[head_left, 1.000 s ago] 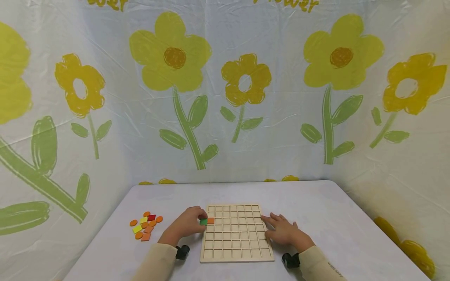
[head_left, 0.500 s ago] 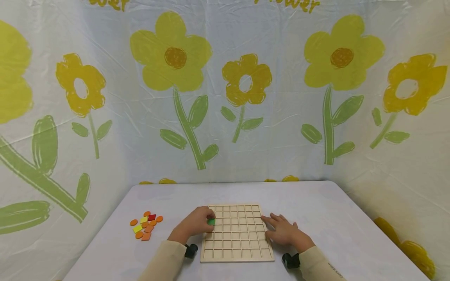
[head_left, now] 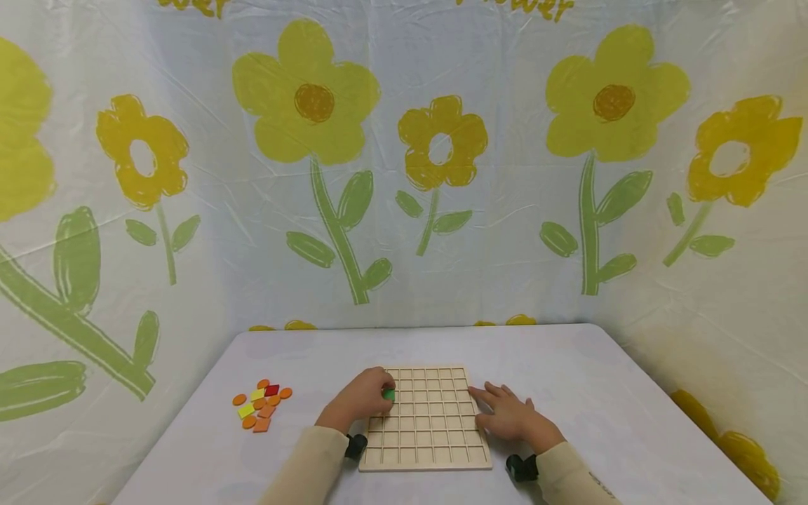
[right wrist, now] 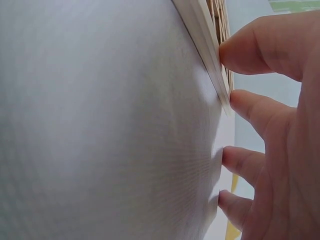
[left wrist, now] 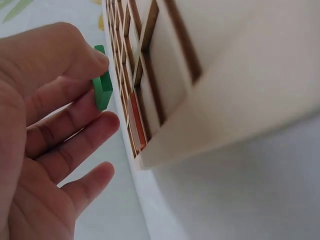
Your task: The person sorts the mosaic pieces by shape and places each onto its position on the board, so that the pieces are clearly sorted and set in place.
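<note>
Between its thumb and fingers my left hand (head_left: 360, 398) pinches a small green tile (left wrist: 102, 85), held just over the left part of a wooden grid board (head_left: 426, 459). One orange tile (left wrist: 136, 120) lies in a cell of the board in the left wrist view; in the head view the left hand hides it. My right hand (head_left: 508, 415) rests at the board's right edge, its thumb and index finger touching the rim and its other fingertips down on the table.
Left of the board lies a loose group of orange discs (head_left: 249, 423), yellow squares (head_left: 246, 412), orange squares and a red square (head_left: 272, 390) on the white table (head_left: 303, 351). A flower-printed cloth (head_left: 442, 280) hangs behind and at both sides.
My left hand has moved rightward over the board with the green tile, now covering the orange tile that showed a second ago. The right hand has stayed in place.
</note>
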`<state>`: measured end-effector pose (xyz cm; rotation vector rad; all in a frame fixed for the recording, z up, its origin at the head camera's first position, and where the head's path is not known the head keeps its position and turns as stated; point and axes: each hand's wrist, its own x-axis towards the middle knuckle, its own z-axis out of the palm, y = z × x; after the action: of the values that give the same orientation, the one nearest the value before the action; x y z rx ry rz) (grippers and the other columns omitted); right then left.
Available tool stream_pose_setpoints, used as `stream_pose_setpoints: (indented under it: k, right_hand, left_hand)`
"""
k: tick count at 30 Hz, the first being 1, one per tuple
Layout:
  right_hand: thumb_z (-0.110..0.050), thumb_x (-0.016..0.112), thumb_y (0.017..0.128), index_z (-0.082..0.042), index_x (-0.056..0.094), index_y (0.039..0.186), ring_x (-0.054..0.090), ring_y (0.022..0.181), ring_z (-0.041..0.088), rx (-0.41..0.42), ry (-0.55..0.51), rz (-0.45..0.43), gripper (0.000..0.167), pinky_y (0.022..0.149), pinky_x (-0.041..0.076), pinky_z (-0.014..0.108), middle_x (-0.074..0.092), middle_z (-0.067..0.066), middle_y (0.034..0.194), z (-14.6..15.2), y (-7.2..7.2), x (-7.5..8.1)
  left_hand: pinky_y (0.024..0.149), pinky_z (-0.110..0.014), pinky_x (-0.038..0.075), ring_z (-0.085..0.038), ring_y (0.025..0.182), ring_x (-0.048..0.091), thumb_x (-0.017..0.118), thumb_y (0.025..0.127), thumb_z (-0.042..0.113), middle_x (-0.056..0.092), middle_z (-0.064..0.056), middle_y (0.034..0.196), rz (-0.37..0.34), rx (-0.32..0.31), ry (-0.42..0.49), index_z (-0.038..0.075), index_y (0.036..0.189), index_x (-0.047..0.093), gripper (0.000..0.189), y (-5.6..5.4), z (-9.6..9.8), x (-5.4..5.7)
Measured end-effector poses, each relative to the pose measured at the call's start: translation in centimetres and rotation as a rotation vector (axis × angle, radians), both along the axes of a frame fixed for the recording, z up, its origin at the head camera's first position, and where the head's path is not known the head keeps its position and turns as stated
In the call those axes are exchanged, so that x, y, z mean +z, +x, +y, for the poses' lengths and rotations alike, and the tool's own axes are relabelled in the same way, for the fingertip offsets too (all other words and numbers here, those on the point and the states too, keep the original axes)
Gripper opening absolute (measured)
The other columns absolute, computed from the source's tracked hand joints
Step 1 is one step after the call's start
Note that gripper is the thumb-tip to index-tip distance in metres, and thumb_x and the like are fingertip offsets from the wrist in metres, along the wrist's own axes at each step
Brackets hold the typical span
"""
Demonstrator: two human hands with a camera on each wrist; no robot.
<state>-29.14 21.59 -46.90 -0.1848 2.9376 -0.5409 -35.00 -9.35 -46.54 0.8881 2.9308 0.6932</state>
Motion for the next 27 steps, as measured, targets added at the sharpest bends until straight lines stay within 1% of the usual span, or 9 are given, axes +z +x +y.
stream_pose_setpoints:
  k: [3, 9, 13, 20, 27]
  right_hand:
    - [-0.036, 0.052, 0.089, -0.026, 0.044, 0.145, 0.027, 0.141, 0.049, 0.001, 0.002, 0.003, 0.058, 0.099, 0.013, 0.082, 0.037, 0.014, 0.153, 0.04, 0.03, 0.01]
    - [-0.037, 0.052, 0.089, -0.025, 0.044, 0.145, 0.027, 0.141, 0.049, 0.011, -0.002, 0.002, 0.058, 0.099, 0.013, 0.082, 0.037, 0.014, 0.153, 0.00, 0.02, 0.06]
    - [-0.038, 0.051, 0.090, -0.026, 0.044, 0.146, 0.026, 0.142, 0.048, 0.016, -0.006, -0.002, 0.058, 0.100, 0.012, 0.081, 0.036, 0.014, 0.154, 0.05, -0.09, -0.01]
    - [-0.038, 0.051, 0.090, -0.026, 0.044, 0.145, 0.026, 0.142, 0.048, 0.017, -0.005, 0.000, 0.057, 0.099, 0.012, 0.082, 0.036, 0.014, 0.154, 0.13, -0.18, -0.06]
    - [-0.037, 0.051, 0.089, -0.026, 0.044, 0.145, 0.026, 0.142, 0.048, 0.007, -0.002, -0.007, 0.057, 0.099, 0.012, 0.082, 0.036, 0.014, 0.154, 0.04, -0.09, 0.02]
  left_hand:
    - [0.073, -0.029, 0.048, -0.010, 0.082, 0.051, 0.065, 0.079, 0.010, 0.063, -0.002, 0.098, 0.008, -0.007, -0.024, 0.006, 0.105, 0.070, 0.026, -0.21, 0.30, 0.02]
    - [0.073, -0.029, 0.046, -0.013, 0.085, 0.052, 0.063, 0.081, 0.009, 0.064, -0.004, 0.103, -0.010, -0.003, -0.052, 0.005, 0.108, 0.070, 0.028, -0.36, 0.66, 0.14]
    - [0.073, -0.030, 0.045, -0.013, 0.085, 0.052, 0.062, 0.082, 0.007, 0.064, -0.003, 0.104, -0.023, 0.004, -0.071, 0.006, 0.108, 0.071, 0.027, -0.52, 0.75, 0.16]
    - [0.073, -0.029, 0.044, -0.012, 0.084, 0.050, 0.064, 0.084, 0.007, 0.065, -0.002, 0.101, -0.025, 0.001, -0.080, 0.007, 0.105, 0.072, 0.023, -0.68, 0.84, 0.25]
    - [0.073, -0.029, 0.043, -0.012, 0.084, 0.050, 0.062, 0.084, 0.007, 0.066, -0.003, 0.104, -0.039, -0.011, -0.071, 0.006, 0.108, 0.072, 0.025, -0.88, 0.83, 0.03]
